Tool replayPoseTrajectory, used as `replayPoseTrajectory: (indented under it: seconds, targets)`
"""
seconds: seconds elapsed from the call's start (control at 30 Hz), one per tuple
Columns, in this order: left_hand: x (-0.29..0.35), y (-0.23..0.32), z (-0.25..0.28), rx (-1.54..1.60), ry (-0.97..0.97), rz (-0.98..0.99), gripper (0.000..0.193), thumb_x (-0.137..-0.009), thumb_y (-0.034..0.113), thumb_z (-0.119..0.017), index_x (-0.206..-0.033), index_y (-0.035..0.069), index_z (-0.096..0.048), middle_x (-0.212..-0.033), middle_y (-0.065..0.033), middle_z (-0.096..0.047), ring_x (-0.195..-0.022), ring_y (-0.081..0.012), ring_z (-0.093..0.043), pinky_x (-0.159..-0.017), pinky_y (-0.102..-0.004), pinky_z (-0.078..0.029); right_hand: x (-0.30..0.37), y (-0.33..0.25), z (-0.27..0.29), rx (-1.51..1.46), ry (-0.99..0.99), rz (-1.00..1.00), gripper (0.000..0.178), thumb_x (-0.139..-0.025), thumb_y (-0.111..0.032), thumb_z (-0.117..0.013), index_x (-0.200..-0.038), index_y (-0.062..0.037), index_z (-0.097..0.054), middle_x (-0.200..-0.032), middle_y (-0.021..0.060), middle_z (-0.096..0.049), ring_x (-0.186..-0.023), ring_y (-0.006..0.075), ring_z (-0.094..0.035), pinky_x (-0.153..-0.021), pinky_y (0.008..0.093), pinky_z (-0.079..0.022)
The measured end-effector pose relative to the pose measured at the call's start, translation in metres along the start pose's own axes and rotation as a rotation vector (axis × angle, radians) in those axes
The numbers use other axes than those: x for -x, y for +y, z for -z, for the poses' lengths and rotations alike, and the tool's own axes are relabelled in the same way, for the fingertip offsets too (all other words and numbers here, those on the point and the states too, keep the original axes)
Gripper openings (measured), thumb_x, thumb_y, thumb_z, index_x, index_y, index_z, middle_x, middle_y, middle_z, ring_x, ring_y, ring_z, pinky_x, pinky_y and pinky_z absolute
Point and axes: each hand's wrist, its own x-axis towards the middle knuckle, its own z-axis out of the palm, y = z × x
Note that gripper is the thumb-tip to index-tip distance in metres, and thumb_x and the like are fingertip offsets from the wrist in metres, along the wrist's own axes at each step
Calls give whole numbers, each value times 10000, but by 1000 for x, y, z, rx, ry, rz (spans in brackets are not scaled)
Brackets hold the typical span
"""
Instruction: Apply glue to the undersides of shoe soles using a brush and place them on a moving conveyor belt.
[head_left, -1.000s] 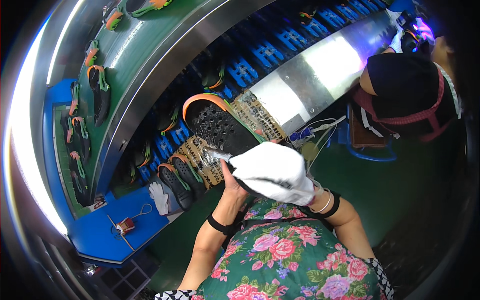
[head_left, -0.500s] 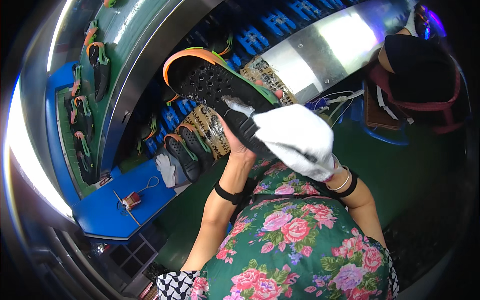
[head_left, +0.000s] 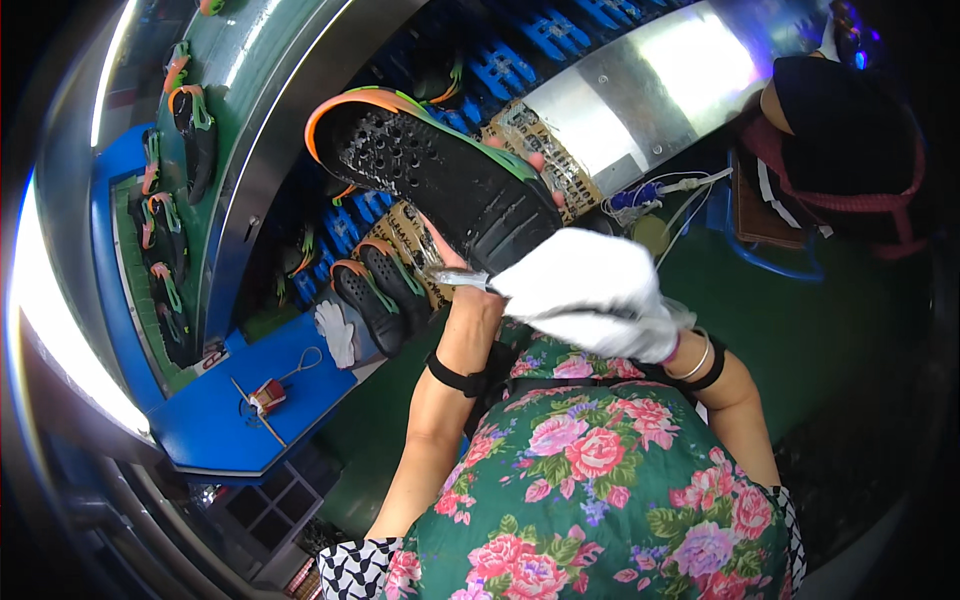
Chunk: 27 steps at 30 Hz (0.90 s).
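Observation:
A black shoe (head_left: 425, 175) with an orange and green rim is held up before me, its holed and ridged face toward me. My left hand (head_left: 447, 250) is closed round it from behind; the thumb shows at the lower side and fingertips at the far right edge, the palm hidden. My right hand (head_left: 595, 295), in a white glove and blurred, is closed over the shoe's near end. From it sticks a shiny flat-bladed metal tool (head_left: 457, 277), its tip over my left wrist, off the shoe. The tool's handle is hidden.
Two similar shoes (head_left: 385, 290) stand at left, beside a loose white glove (head_left: 336, 333) on a blue table (head_left: 215, 425). A small red object (head_left: 266, 397) lies there. More shoes (head_left: 195, 140) sit on the green belt. Behind is a taped cardboard strip (head_left: 545, 150); a dark bag (head_left: 850, 150) is at right.
The metal blade has moved from the middle of the shoe down and left, off its surface, to over my left wrist. The shoe has shifted slightly left.

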Motion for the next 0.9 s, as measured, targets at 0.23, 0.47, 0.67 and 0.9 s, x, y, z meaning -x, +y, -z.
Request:
replayPoseTrajectory:
  seconds: [0.23,0.47,0.67,0.9]
  targets:
    - [1,0,3,-75,-42,-81,954,-839,820,-479,-1489,125,-401,-1371,-308,-541,-1098,-484,-626,-941,-616,-525,7,3,-4,130,-4,59,171,-780,-12,-790,-943,-60,-770,-1005,96,-757,-891,256,-724,-794,350,-573]
    - [1,7,5,-132,16,-141,979,-855,826,-445,-1489,83,-391,-1339,-336,-551,-1119,-465,-630,-935,-608,-533,11,10,8,122,67,-48,175,-785,-30,-789,-955,-68,-769,-1003,101,-753,-877,245,-719,-774,343,-565]
    - [9,13,6,-57,64,-116,1067,-833,843,-465,-1529,47,-320,-1437,-223,-497,-1302,-450,-507,-985,-664,-482,17,11,4,-320,-53,-181,152,-734,-1,-803,-871,-61,-781,-958,123,-762,-877,251,-731,-775,341,-574]
    - [7,25,16,-139,-54,94,1185,-771,908,-447,-1518,-1,-310,-1323,-352,-530,-1130,-482,-614,-930,-562,-545,20,7,4,29,-172,-3,232,-767,-25,-780,-986,-101,-774,-1030,83,-752,-894,245,-721,-769,352,-578]
